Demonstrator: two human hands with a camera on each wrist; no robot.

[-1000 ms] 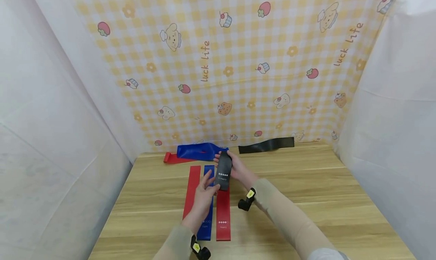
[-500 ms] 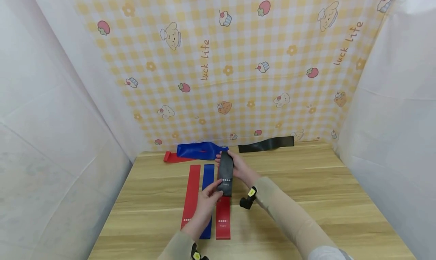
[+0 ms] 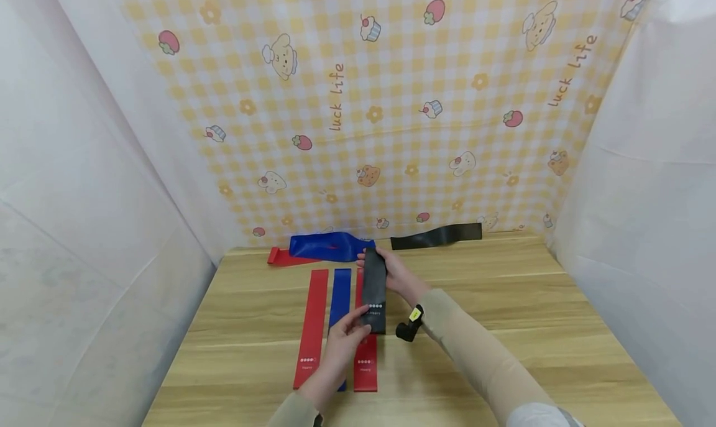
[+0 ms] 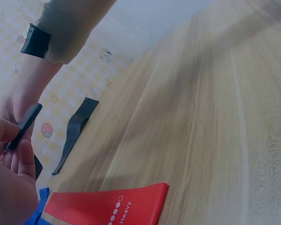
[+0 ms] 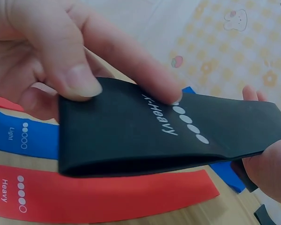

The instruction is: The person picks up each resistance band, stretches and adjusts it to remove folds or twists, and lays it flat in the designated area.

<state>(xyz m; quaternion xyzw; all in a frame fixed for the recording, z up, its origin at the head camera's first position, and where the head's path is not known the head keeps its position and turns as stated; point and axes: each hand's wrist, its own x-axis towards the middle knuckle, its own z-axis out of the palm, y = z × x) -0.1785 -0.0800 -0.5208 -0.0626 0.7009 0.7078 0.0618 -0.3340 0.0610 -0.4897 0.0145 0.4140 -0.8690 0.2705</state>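
Plainly, both hands are on one black band (image 3: 373, 287), held raised over the table (image 3: 503, 327) with its length running roughly from twelve o'clock to six. The left hand (image 3: 338, 343) pinches the near end, coming in from seven o'clock: its thumb (image 5: 79, 77) presses near the end and its forefinger (image 5: 145, 75) touches the row of white dots, beside a label ending in "Heavy". The right hand (image 3: 398, 276) grips the far end from about two o'clock, thumb at one edge, fingers behind and showing past the other edge. A black wrist camera (image 3: 406, 332) sits at four o'clock.

Taking the held band as the clock's centre, a left red strip (image 3: 312, 321) marked "Heavy" lies flat at eight o'clock, and a blue strip (image 3: 341, 290) at nine, partly covered by the left arm; the right wrist view shows its word, "Light". At six o'clock a right red strip (image 3: 366, 377), also marked "Heavy", shows from beneath the held band. Towards ten o'clock a rumpled blue band (image 3: 310, 247) overlaps a red piece (image 3: 285, 257). At two o'clock a second black band (image 3: 439, 236) lies along the table's far edge, near a yellow-checked cloth (image 3: 414, 141) hanging at twelve.
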